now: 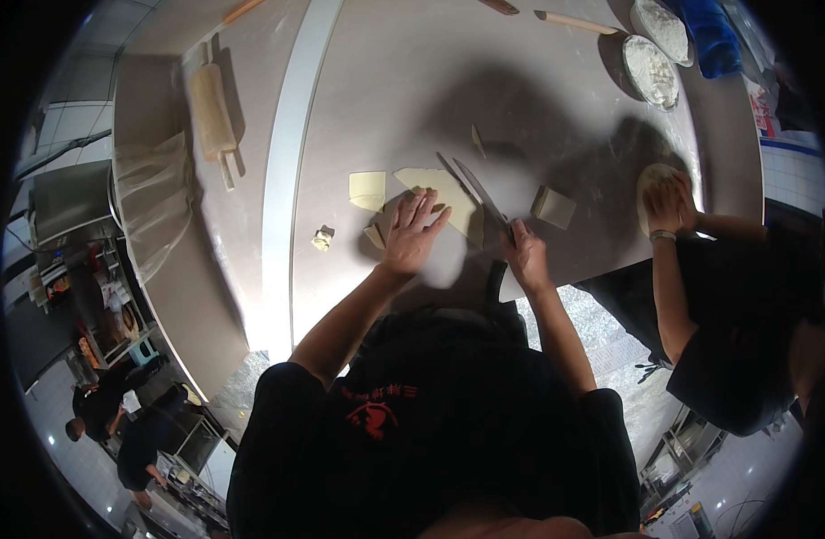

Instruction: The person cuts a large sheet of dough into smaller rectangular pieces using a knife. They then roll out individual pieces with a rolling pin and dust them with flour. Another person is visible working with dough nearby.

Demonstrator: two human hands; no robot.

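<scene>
My left hand (412, 232) rests palm down with its fingers spread at the near left part of a thin, pale dough sheet (463, 202). In my right hand (527, 255) is a knife (481, 194), its long blade slanting up and left along the sheet's right edge. A square dough piece (367, 188) lies left of the sheet, and a crumpled dough scrap (323, 238) lies nearer me. Another small dough piece (375, 235) sits beside my left hand. Past the knife tip lies a narrow dough strip (478, 141). Right of the knife is a stack of dough squares (554, 207).
At right, a co-worker's hands (668, 199) press a dough lump (645, 178) on the same table (379, 101). Two flour bowls (652, 73) (663, 30) stand far right near a wooden stick (577, 22). A rolling pin (212, 111) lies far left, beyond a pale strip (284, 155).
</scene>
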